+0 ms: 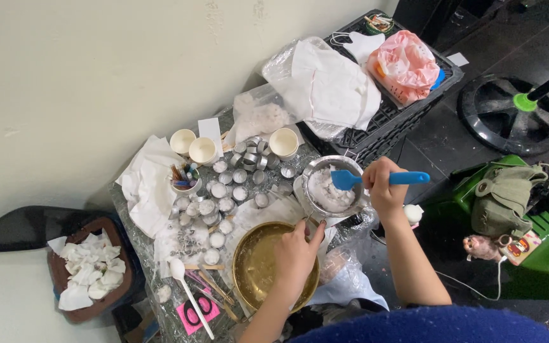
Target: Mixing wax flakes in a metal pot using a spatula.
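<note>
The right hand (384,188) is reaching in from the right edge of the small cluttered table (136,219), forearm angled up from the blue sleeve, fingers clenching the handle of a bright blue silicone spatula (376,179) whose flat blade is lying over the white, crumbly flakes inside a round stainless-steel pitcher (328,184). The pitcher is standing near the table's right edge, shiny and smooth-walled, its contents matte and lumpy.

The left hand (297,254) is resting over the rim of a wide, brass-coloured metal bowl (257,263) at the table's near edge, fingers curling and the fingertips touching the base of the pitcher just beyond it — whether they are pinching its handle cannot be told.

Behind the bowl, toward the table's middle, many small round tin cups (223,190) are clustering, some filled white. Three cream paper cups (203,150) are standing along the far edge, a crumpled white cloth (150,184) is draping the left edge, and a white plastic spoon (189,295) is lying at the near-left corner — beside thin wooden sticks.
</note>
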